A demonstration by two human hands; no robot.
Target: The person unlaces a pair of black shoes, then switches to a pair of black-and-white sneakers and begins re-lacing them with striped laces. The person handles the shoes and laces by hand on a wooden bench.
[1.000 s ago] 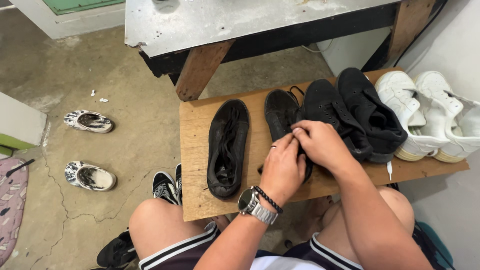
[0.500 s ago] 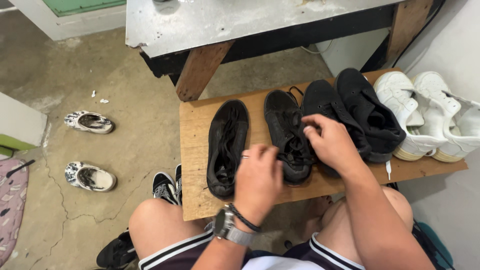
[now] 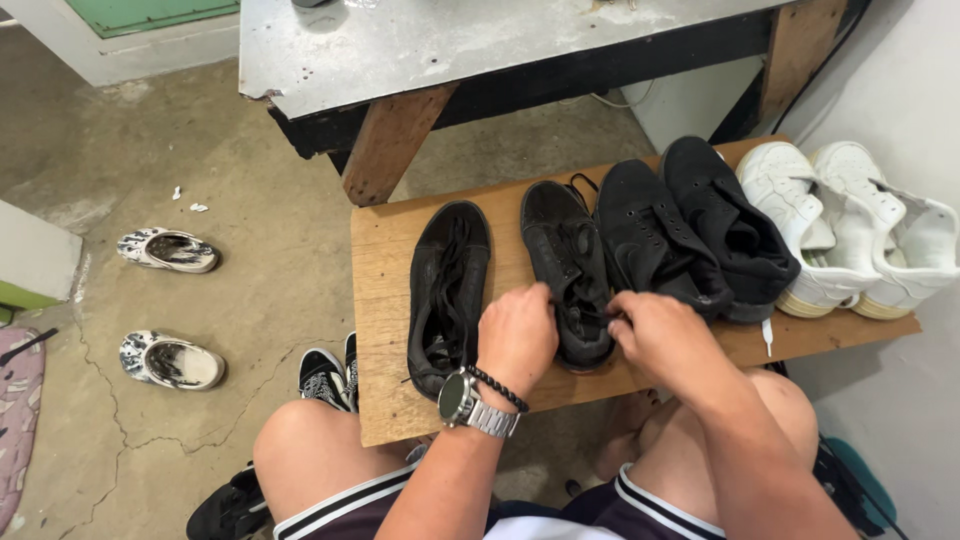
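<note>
Black lace-up shoe, worn and dusty, sole down on the wooden bench (toe pointing away). Second in the row, laces loose near the heel end.

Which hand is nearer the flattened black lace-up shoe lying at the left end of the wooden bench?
Left. The left hand sits just beside the flattened black lace-up shoe; the right hand is farther away, beyond the second black shoe.

no packages, labels, signs or screens show anywhere here.
</note>
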